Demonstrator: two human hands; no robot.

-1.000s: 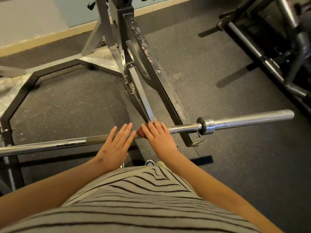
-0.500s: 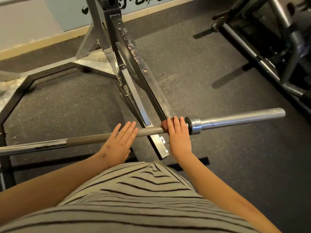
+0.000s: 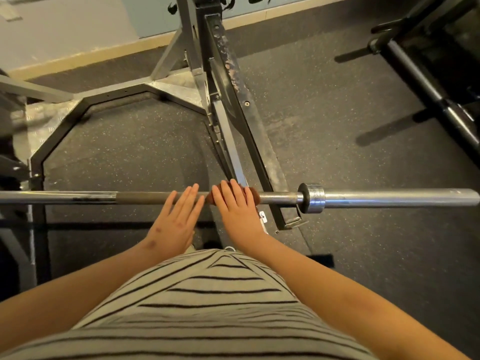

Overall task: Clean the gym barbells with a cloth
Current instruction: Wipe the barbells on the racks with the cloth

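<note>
Pressed beneath the right hand [image 3: 233,211], whose fingers are laid almost straight across it, a brown cloth [image 3: 253,195] is pinned against the barbell [image 3: 145,198]; the thumb is hidden, so whether anything is wrapped underneath cannot be told. Just to the left of that grip the left hand [image 3: 176,222] is rested on the bare shaft, fingers straight and together, with nothing held. Beyond the grip, a grey steel rack [image 3: 226,81] is seen rising from the speckled rubber floor [image 3: 363,152], one of its angled members passing behind the bar close to the cloth. The barbell is carried level across the view in front of the person, its darker knurled stretch lying to the left of the grip. To the right of the grip the long smooth sleeve [image 3: 402,197] is reached, and between it and the cloth a bright collar [image 3: 313,198] is set, near the cloth but not touching it. The wiping of the shaft is judged to be the step in hand, with the sleeve apparently not yet done. For the next move, steady downward pressure would be called for while the cloth is slid along the bar, the left hand being used to brace it against rolling.
</note>
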